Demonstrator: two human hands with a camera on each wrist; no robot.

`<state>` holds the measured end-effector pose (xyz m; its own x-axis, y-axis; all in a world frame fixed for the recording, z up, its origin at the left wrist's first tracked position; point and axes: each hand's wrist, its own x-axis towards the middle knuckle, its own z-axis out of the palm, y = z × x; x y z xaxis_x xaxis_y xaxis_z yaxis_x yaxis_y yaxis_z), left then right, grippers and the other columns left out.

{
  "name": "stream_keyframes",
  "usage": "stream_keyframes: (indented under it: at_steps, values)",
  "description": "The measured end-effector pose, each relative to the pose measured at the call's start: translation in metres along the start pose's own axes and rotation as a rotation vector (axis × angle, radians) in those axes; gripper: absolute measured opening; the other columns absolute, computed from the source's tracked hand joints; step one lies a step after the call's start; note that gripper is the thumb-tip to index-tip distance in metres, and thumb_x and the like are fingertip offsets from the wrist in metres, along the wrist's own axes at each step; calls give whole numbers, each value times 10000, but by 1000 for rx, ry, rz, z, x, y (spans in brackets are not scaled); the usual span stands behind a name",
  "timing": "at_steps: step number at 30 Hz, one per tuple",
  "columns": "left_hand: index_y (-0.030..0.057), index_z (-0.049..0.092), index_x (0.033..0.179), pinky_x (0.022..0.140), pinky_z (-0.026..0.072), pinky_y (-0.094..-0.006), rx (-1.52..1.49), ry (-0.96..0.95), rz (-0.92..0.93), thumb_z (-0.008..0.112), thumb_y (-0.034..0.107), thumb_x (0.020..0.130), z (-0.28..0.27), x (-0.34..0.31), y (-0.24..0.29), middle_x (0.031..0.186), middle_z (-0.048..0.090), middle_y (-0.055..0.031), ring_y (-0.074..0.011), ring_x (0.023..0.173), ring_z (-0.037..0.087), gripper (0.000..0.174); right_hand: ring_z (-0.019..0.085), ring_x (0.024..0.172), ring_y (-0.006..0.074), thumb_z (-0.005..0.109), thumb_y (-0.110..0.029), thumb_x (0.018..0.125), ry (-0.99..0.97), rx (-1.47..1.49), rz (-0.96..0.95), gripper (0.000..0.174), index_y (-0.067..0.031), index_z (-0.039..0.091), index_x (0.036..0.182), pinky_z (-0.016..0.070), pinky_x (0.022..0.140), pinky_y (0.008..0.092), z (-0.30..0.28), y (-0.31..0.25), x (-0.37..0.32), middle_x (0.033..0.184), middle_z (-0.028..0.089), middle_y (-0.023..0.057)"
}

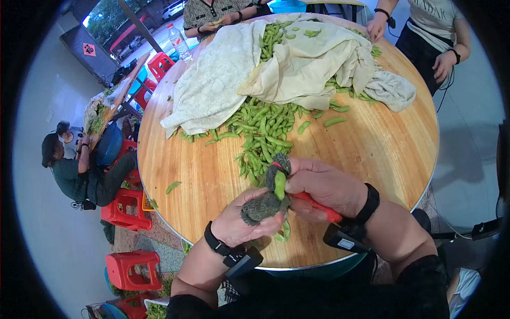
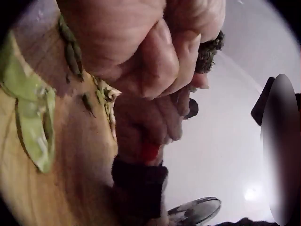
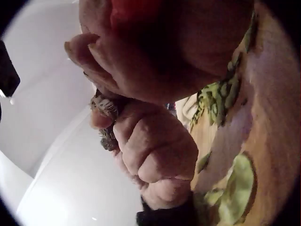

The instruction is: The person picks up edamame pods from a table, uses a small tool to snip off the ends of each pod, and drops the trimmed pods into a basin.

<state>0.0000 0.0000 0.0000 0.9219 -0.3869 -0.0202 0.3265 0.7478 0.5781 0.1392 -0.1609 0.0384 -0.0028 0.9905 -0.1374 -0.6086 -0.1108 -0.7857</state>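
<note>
Over the near edge of the round table, my left hand [image 1: 252,218] and right hand [image 1: 324,189] meet at a plump green soybean pod [image 1: 280,185]. My left fingers hold it from the left, with dark grey knitted fabric [image 1: 260,207] wrapped round the thumb. Another dark knitted piece with a red band [image 1: 277,164] shows just above the pod. The right thumb and forefinger pinch the pod's right side. A long red object [image 1: 319,207] lies in the right palm, mostly covered by fingers; its kind I cannot tell. Split pod shells [image 2: 35,136] lie on the wood below.
A heap of soybean pods [image 1: 263,127] covers the middle of the wooden table [image 1: 372,159], partly under a white towel [image 1: 218,74] and cream cloth [image 1: 313,69]. A plastic bottle [image 1: 179,42] stands at the far left. People are across the table; red stools [image 1: 133,268] stand left.
</note>
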Motion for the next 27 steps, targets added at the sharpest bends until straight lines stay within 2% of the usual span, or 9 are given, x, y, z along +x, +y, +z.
stream_keyframes:
  at_steps: [2,3,5,6,8,11,21,23,27]
  values:
    - [31,582,992,582,394,-179,339,364,96,567,45,872,7,5,-4,779,576,-4,-69,680,514,123,457,439,58,452,-208,894,211,-141,-16,129,-98,509,929,353,359,187,1,0,1,582,471,-18]
    - [31,582,992,582,394,-179,337,360,98,567,45,872,10,9,-3,779,576,-4,-69,680,514,123,457,439,58,452,-208,894,214,-144,-15,129,-98,509,929,353,359,187,0,-2,1,582,471,-18]
    - [45,608,906,505,336,-157,611,711,99,585,89,866,12,17,-3,725,562,28,-43,595,482,64,527,439,172,469,-171,867,362,-554,-102,118,-55,482,883,406,383,277,-8,0,3,563,518,72]
    - [49,618,839,524,346,-158,794,610,222,611,78,844,2,17,-3,741,561,52,-23,604,474,30,527,439,172,469,-171,867,362,-552,-101,118,-55,482,883,406,383,277,-13,4,5,563,518,72]
    - [48,618,836,531,351,-161,814,652,274,612,71,839,-5,18,-6,736,559,57,-25,608,474,23,568,500,315,508,-151,832,554,-1352,-526,130,-34,457,859,450,450,389,-19,11,10,590,545,179]
    - [47,619,839,553,366,-168,894,639,300,603,52,836,-10,16,-4,734,560,60,-28,622,479,17,564,616,410,541,-161,807,543,-1545,-353,172,-28,444,860,456,546,468,-4,12,7,649,546,239]
    - [33,624,981,677,417,-203,883,458,140,578,140,891,1,15,0,855,591,34,-40,756,504,147,582,625,375,518,-177,831,262,-1377,-291,187,-12,438,871,464,567,438,-22,6,9,632,552,212]
    - [27,616,1003,659,406,-179,815,457,132,571,85,868,6,18,4,850,590,29,-31,749,503,154,570,623,392,507,-169,839,205,-1086,-163,186,-4,428,873,458,568,424,-16,-1,6,642,546,218]
    - [7,593,1018,595,380,-148,725,573,129,554,23,843,1,20,1,801,575,10,-32,685,495,180,564,648,407,512,-167,841,302,-1019,-5,200,7,417,869,444,572,426,-4,-5,4,661,544,226]
